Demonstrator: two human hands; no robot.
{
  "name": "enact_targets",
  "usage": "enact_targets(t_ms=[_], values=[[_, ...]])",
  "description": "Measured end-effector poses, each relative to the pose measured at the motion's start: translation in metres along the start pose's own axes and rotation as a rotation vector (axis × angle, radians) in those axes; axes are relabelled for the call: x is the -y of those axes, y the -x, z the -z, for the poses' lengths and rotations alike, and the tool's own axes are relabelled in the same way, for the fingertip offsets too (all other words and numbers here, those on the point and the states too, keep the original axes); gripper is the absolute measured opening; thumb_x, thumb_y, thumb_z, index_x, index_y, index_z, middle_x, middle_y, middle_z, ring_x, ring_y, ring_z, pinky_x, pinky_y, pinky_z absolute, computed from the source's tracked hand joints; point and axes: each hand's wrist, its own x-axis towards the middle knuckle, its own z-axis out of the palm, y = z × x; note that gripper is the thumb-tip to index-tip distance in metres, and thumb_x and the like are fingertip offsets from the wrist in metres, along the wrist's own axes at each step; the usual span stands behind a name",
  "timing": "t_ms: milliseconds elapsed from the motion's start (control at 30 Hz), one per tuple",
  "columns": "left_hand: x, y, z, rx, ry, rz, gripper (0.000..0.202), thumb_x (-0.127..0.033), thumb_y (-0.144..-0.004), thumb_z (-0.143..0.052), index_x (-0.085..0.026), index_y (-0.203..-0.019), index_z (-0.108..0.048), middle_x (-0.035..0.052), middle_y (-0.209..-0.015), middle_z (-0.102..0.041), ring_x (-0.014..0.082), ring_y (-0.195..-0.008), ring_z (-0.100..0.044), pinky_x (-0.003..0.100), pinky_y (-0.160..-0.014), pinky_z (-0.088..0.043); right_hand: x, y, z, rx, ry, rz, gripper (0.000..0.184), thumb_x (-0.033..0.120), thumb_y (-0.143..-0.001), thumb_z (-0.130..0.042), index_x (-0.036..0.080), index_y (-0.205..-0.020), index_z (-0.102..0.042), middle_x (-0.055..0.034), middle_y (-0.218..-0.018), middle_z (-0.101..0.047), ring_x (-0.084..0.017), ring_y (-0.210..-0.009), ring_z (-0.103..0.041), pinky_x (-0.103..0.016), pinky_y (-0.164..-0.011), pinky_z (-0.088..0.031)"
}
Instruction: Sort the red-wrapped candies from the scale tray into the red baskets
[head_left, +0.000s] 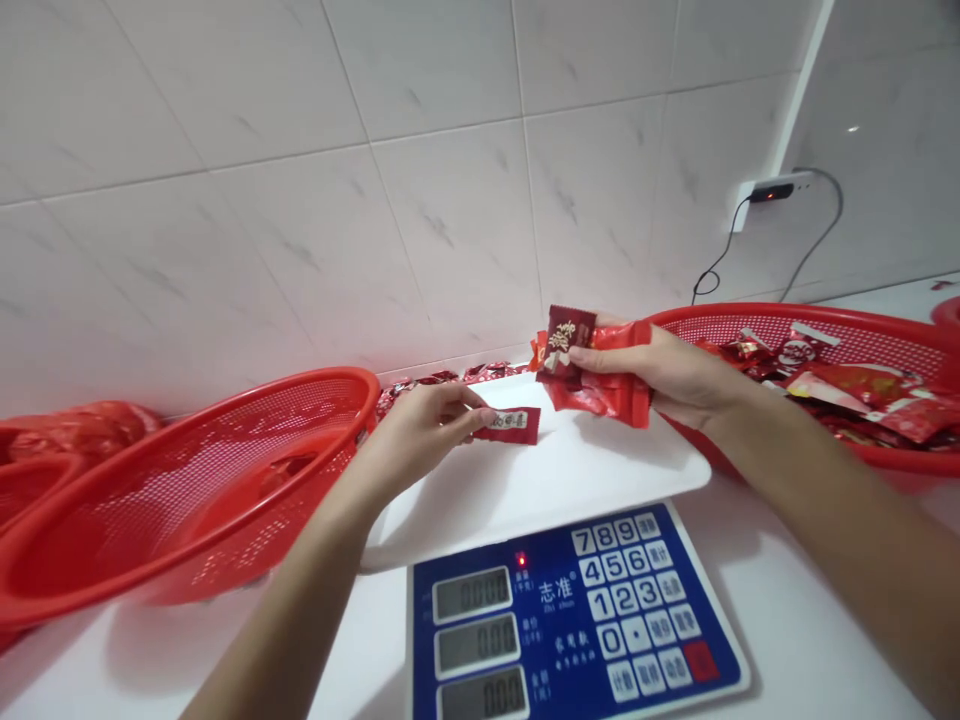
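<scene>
My left hand (pixel 420 435) pinches a small dark red wrapped sweet (pixel 511 425) by one end, low over the white platform of a digital weighing scale (pixel 525 480). My right hand (pixel 649 370) grips a small bunch of shiny red sweet packets (pixel 600 392). A dark maroon packet with a white design (pixel 561 342) stands at the top of that bunch, and the fingers hide part of it. Both hands are above the scale, apart from each other. All the displays on its blue panel (pixel 577 610) show zeros.
A red mesh basket (pixel 187 490) lies tilted at the left, with more red plastic (pixel 75 430) beyond it. Another red basket (pixel 825 335) at the right holds many red packets. Loose wrappers (pixel 442 382) line the tiled wall, which carries a power socket (pixel 765 190) and cables.
</scene>
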Motion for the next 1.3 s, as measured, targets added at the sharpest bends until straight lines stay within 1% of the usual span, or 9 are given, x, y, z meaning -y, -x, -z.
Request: enact_targets(t_ms=[133, 267, 367, 633, 867, 1033, 1100, 1200, 1300], values=[[-0.014, 0.008, -0.002, -0.191, -0.014, -0.088, 0.022, -0.042, -0.087, -0.075, -0.022, -0.094, -0.077, 0.0078, -0.098, -0.080, 0.0243, -0.086, -0.073, 0.035, -0.074, -0.054, 0.005, 0.006, -0.009, -0.047, 0.109, 0.111, 0.027, 0.020, -0.083, -0.083, 0.022, -0.108, -0.074, -0.0060, -0.111, -0.078, -0.020, -0.103, -0.075, -0.036, -0.097, -0.062], [-0.035, 0.023, -0.004, -0.213, 0.307, -0.260, 0.026, -0.045, -0.087, -0.079, -0.025, -0.104, -0.076, 0.0042, -0.102, -0.080, 0.0229, -0.096, -0.074, 0.032, -0.082, -0.059, 0.009, 0.018, -0.031, -0.019, 0.234, 0.193, 0.022, 0.017, -0.083, -0.081, 0.022, -0.104, -0.076, -0.0048, -0.102, -0.079, -0.022, -0.099, -0.076, -0.040, -0.093, -0.063], [-0.044, 0.031, -0.009, -0.245, 0.365, -0.320, 0.021, -0.041, -0.086, -0.081, -0.026, -0.098, -0.074, 0.0015, -0.096, -0.079, 0.0215, -0.090, -0.075, 0.031, -0.079, -0.062, 0.011, 0.026, -0.044, -0.024, 0.327, 0.239, 0.019, 0.016, -0.084, -0.080, 0.024, -0.101, -0.078, -0.0017, -0.094, -0.078, -0.022, -0.093, -0.076, -0.039, -0.087, -0.065], [-0.039, 0.027, -0.012, -0.151, 0.454, -0.293, 0.013, -0.034, -0.087, -0.080, -0.024, -0.091, -0.072, 0.0009, -0.090, -0.076, 0.0196, -0.086, -0.074, 0.029, -0.075, -0.061, 0.009, 0.024, -0.045, -0.012, 0.349, 0.212, 0.019, 0.010, -0.083, -0.077, 0.023, -0.098, -0.078, -0.0006, -0.088, -0.077, -0.019, -0.084, -0.075, -0.032, -0.075, -0.066], [-0.038, 0.026, -0.015, -0.154, 0.423, -0.282, 0.014, -0.035, -0.087, -0.079, -0.025, -0.092, -0.071, 0.0015, -0.092, -0.076, 0.0207, -0.087, -0.074, 0.031, -0.075, -0.060, 0.006, 0.022, -0.045, -0.013, 0.343, 0.201, 0.017, 0.010, -0.085, -0.075, 0.025, -0.094, -0.078, 0.0006, -0.084, -0.076, -0.017, -0.080, -0.074, -0.029, -0.072, -0.065], [-0.038, 0.025, -0.010, -0.201, 0.387, -0.275, 0.015, -0.034, -0.087, -0.078, -0.023, -0.096, -0.075, 0.0041, -0.095, -0.079, 0.0225, -0.087, -0.075, 0.034, -0.079, -0.060, 0.007, 0.022, -0.042, -0.022, 0.392, 0.210, 0.016, 0.017, -0.087, -0.073, 0.025, -0.101, -0.076, -0.0012, -0.091, -0.076, -0.019, -0.086, -0.074, -0.034, -0.079, -0.063], [-0.036, 0.024, -0.006, -0.250, 0.318, -0.246, 0.015, -0.035, -0.086, -0.078, -0.023, -0.094, -0.075, 0.0042, -0.092, -0.079, 0.0237, -0.086, -0.075, 0.036, -0.080, -0.059, 0.007, 0.020, -0.037, -0.063, 0.431, 0.221, 0.020, 0.019, -0.088, -0.072, 0.024, -0.107, -0.074, -0.0022, -0.092, -0.076, -0.020, -0.085, -0.074, -0.035, -0.080, -0.062], [-0.029, 0.020, -0.001, -0.326, -0.029, -0.180, 0.013, -0.036, -0.083, -0.079, -0.025, -0.080, -0.073, 0.0028, -0.080, -0.077, 0.0245, -0.075, -0.071, 0.035, -0.068, -0.052, 0.007, 0.016, -0.028, -0.169, 0.451, 0.233, 0.028, 0.020, -0.087, -0.073, 0.023, -0.114, -0.071, -0.0029, -0.088, -0.073, -0.019, -0.077, -0.071, -0.034, -0.074, -0.060], [-0.023, 0.016, -0.003, -0.226, -0.386, -0.134, 0.013, -0.031, -0.081, -0.079, -0.025, -0.071, -0.072, 0.0029, -0.077, -0.076, 0.0249, -0.068, -0.066, 0.033, -0.059, -0.042, 0.009, 0.014, -0.021, -0.238, 0.412, 0.240, 0.032, 0.021, -0.085, -0.074, 0.024, -0.116, -0.069, -0.0032, -0.091, -0.072, -0.019, -0.076, -0.069, -0.032, -0.068, -0.059]])
